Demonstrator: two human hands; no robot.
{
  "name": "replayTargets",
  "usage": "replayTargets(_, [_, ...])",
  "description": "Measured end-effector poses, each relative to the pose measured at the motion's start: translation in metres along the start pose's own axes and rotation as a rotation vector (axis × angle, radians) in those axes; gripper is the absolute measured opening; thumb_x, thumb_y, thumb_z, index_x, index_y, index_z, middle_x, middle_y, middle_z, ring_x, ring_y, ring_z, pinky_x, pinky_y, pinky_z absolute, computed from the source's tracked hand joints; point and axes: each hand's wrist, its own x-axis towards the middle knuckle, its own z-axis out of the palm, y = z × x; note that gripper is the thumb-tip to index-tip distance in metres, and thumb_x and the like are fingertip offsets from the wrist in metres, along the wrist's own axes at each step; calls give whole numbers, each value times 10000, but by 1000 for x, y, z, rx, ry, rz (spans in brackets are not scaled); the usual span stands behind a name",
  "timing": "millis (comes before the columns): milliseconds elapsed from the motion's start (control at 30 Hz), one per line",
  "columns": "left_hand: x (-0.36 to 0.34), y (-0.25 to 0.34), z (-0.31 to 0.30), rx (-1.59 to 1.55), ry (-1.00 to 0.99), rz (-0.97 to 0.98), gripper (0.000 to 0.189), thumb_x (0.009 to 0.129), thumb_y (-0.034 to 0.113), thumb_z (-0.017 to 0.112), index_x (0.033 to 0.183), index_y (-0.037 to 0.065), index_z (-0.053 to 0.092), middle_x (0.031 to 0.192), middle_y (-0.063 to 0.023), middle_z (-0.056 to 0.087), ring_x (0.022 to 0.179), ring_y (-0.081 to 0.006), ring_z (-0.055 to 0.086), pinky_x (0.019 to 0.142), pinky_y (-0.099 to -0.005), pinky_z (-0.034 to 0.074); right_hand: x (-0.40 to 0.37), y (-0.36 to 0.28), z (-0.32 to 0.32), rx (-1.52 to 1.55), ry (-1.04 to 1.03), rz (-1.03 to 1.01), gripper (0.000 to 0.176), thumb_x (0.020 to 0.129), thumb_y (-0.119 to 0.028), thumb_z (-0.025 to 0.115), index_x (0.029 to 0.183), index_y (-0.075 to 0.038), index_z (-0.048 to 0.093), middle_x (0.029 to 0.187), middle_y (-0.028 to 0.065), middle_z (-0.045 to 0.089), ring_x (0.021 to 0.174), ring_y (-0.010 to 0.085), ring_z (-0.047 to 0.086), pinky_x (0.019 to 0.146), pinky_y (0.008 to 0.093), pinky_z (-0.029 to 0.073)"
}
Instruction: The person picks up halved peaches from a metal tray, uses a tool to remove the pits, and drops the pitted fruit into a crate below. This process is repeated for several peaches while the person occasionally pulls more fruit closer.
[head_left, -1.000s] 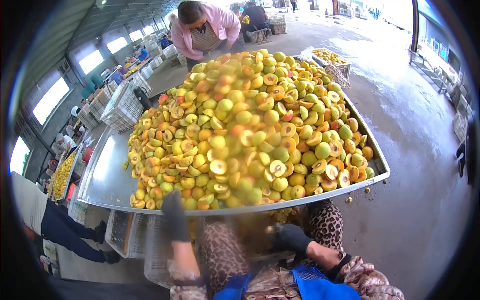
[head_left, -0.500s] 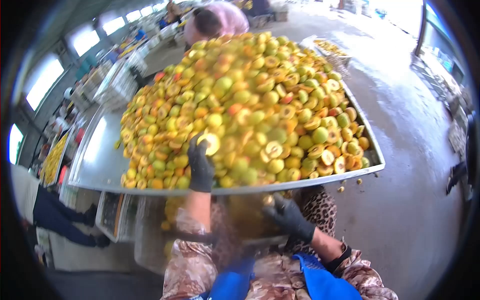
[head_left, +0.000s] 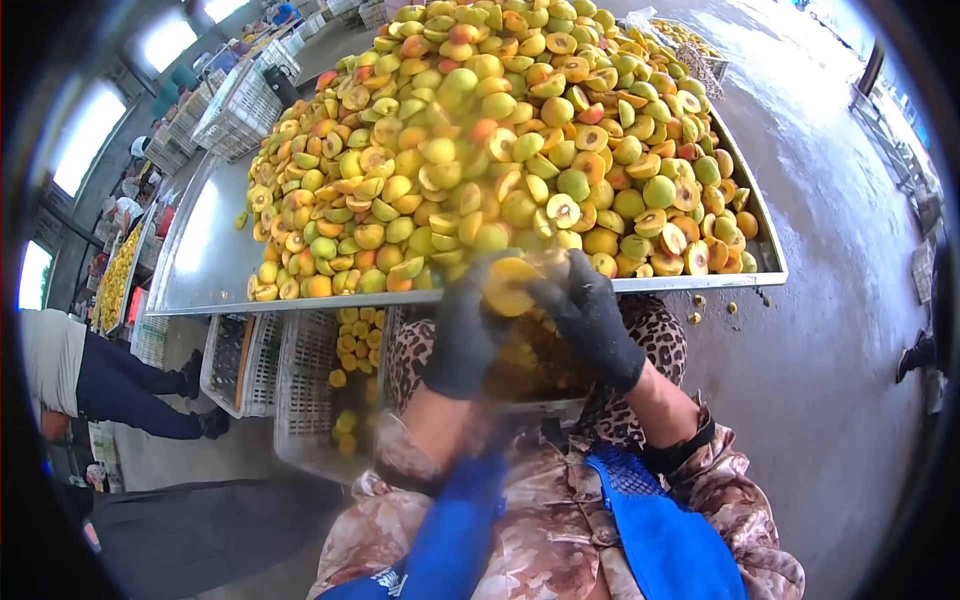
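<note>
Since the earlier frame, the left hand (head_left: 462, 335) has drawn back from the pile (head_left: 440, 150) and the right hand (head_left: 598, 325) has risen to meet it just before the tray's near rim (head_left: 380, 299); the view has tipped downward too. From the left, a pale crate (head_left: 293, 400) sits low beside the knee, with yellow pieces (head_left: 358, 345) showing inside, probably set there for a short reach. The tray spans the lap, its raised rim seemingly keeping the heaped halves from rolling off (a few bits lie on the floor at the right anyway). The left hand is closed on a fruit half (head_left: 510, 287), cut face turned towards the wearer, likely so the flesh can be seen and reached. Its wrist is low, the forearm slanting up from the lap, the fingers curled round the fruit's side. The right hand comes in from the other side, knuckles up, fingers bent and one touching the fruit; blur hides whether they pinch anything, so I cannot tell how tightly they are closed.
</note>
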Motion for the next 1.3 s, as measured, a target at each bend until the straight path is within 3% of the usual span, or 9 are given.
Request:
replayTargets(67, [2,-11,3,302,24,263,464,1116,323,417,1367,-41,557,1253,-148,667,1125,-250,668,948,-365,577,-9,3,-11,-119,-42,-201,241,924,-180,706,1040,0,595,853,217,689,775,300,709,683,416,540])
replayTargets(133, [-7,-7,17,18,52,147,451,1119,302,397,1361,-42,558,1256,-151,661,1130,-250,664,952,-363,575,-29,11,-5,273,-83,62,255,929,-189,710,1058,4,606,875,225,696,795,326,711,711,436,544])
replayTargets(267, [-12,-13,43,295,32,311,319,1011,137,608,1283,-30,597,1107,-117,688,989,-190,672,879,-320,561,-42,25,-3,66,-172,155,288,962,-224,671,1125,12,640,896,217,709,815,334,714,726,427,540])
replayTargets(367, [-11,-17,44,247,43,339,296,1030,119,567,1286,-28,595,1104,-123,686,968,-183,671,853,-320,569,-41,17,-3,163,-160,147,320,968,-238,661,1159,17,635,900,234,709,851,349,719,753,437,541])
replayTargets(500, [-10,-19,50,180,65,332,287,1075,158,497,1271,-25,600,1125,-133,684,981,-188,666,865,-322,564,-40,22,9,256,-101,8,359,970,-259,670,1195,16,616,911,248,708,899,380,718,771,446,543])
replayTargets(800, [-20,-12,55,238,-32,389,354,1109,294,433,1107,-8,620,1161,-164,682,1013,-209,657,901,-348,545,-42,43,4,-201,-114,-218,403,969,-313,686,1180,1,547,907,266,700,839,488,677,688,528,538])
replayTargets(1033, [-19,-13,58,205,23,415,371,1086,299,499,991,-13,676,1010,-143,728,886,-197,681,841,-334,556,-57,31,12,125,-172,-59,365,980,-306,673,1181,-23,562,912,241,699,841,435,702,707,482,544])
replayTargets(1200, [-21,-13,49,358,64,309,385,1088,300,512,995,-23,698,1016,-140,734,875,-202,701,821,-331,578,-61,41,4,-141,-235,-38,343,989,-285,660,1175,-7,585,913,202,694,818,338,706,743,425,540])
replayTargets(1300, [-21,-9,50,339,63,251,403,1091,322,512,1010,-26,700,1018,-142,735,893,-216,710,824,-342,588,-61,38,1,136,-304,16,348,1001,-286,643,1196,-3,591,953,174,698,847,277,689,774,413,540])
